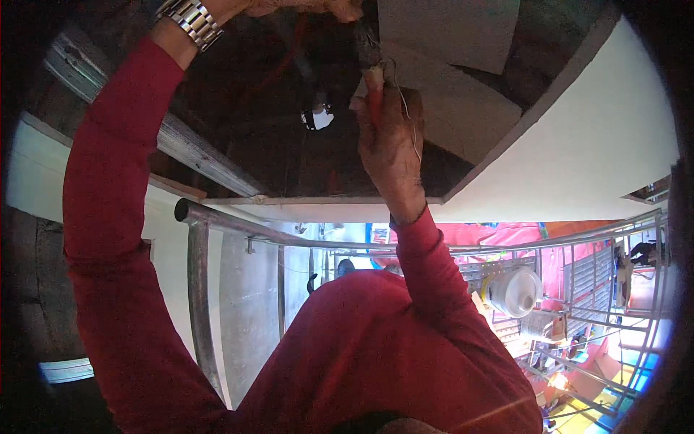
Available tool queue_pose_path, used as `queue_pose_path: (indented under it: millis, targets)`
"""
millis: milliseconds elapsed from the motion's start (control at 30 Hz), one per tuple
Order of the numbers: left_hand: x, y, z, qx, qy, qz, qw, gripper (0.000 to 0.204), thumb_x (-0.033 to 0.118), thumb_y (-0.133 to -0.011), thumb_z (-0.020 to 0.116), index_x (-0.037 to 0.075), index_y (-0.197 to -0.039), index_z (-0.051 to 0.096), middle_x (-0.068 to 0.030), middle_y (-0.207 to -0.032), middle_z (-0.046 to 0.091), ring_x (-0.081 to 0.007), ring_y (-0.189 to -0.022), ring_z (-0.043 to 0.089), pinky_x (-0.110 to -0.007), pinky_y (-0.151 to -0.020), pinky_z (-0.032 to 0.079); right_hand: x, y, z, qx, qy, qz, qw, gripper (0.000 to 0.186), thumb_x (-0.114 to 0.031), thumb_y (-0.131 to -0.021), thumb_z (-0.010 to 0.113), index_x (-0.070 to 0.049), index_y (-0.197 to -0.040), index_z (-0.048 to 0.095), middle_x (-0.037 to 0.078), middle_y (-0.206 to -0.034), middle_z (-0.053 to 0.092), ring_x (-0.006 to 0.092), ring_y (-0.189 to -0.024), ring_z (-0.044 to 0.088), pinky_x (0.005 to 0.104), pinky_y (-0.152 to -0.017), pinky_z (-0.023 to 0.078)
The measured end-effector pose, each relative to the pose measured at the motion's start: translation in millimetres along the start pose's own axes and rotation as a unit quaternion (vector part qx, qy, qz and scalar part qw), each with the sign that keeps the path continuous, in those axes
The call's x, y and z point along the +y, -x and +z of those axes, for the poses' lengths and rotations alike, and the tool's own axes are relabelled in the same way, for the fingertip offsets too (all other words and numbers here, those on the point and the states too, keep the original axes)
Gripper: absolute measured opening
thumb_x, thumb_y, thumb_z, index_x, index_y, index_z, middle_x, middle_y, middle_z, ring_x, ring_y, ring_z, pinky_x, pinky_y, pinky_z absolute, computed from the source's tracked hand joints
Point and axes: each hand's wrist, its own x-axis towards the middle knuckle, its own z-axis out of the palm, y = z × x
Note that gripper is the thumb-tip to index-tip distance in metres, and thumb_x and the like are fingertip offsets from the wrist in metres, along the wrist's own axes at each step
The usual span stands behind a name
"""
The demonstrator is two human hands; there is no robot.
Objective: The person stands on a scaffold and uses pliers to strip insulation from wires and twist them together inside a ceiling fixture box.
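My right hand [394,152] is raised into a dark ceiling opening, its fingers wrapped round the red handle of a tool that looks like pliers [374,98]. The tool's dark metal head points up toward my left hand [311,4]. That hand reaches in from the upper left, cut by the top edge, with its fingertips closed just above the tool; what they grip is hidden. A thin pale wire [408,108] loops from beside the tool's head down along my right hand.
A metal channel [202,159] crosses the opening at left. White ceiling board [578,130] borders the opening at right. A scaffold pipe rail [267,224] stands below. Beyond my right arm, a white bucket [515,291] sits on the scaffold platform, beside metal bars [614,318].
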Motion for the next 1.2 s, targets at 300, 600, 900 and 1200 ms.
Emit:
queue_pose_path:
  millis: [300,600,900,1200]
  targets:
    - [-2.0,-3.0,-1.0,-0.016,0.022,0.016,1.0,0.017,0.019,-0.091,0.072,0.003,-0.091,0.068,-0.0011,-0.086,0.062,-0.0139,-0.082,0.055,-0.031,-0.072,0.045,2.7,1.2,-12.6,-0.033,-0.038,0.006,0.999,0.033,-0.028,-0.1,0.066,-0.001,-0.116,0.056,0.018,-0.097,0.055,0.0348,-0.082,0.056,0.0476,-0.069,0.049]
    - [-9.7,0.5,7.2,-0.027,0.006,0.043,0.999,0.021,0.024,-0.094,0.071,0.003,-0.091,0.066,-0.0015,-0.09,0.062,-0.0154,-0.085,0.055,-0.031,-0.077,0.044,-4.2,-7.3,-50.7,-0.192,-0.134,0.102,0.967,0.046,-0.036,-0.102,0.063,-0.001,-0.131,0.056,0.018,-0.096,0.059,0.0329,-0.089,0.06,0.0455,-0.075,0.051]
    - [-4.8,4.6,1.5,-0.031,-0.031,0.074,0.996,0.031,0.033,-0.095,0.073,0.002,-0.097,0.067,-0.0023,-0.092,0.059,-0.0153,-0.091,0.055,-0.034,-0.084,0.044,0.3,-2.8,-74.4,-0.271,-0.631,0.296,0.664,0.046,-0.056,-0.101,0.057,-0.011,-0.111,0.06,0.011,-0.092,0.063,0.0184,-0.067,0.061,0.0317,-0.06,0.05]
    - [-9.8,7.7,7.8,-0.023,-0.008,0.069,0.997,0.027,0.028,-0.095,0.071,0.001,-0.096,0.071,-0.0051,-0.093,0.066,-0.0174,-0.088,0.06,-0.035,-0.082,0.048,-10.2,8.0,-103.5,-0.251,-0.849,0.217,0.411,0.04,-0.051,-0.101,0.058,-0.011,-0.096,0.058,0.011,-0.092,0.061,0.0234,-0.069,0.06,0.0365,-0.062,0.05]
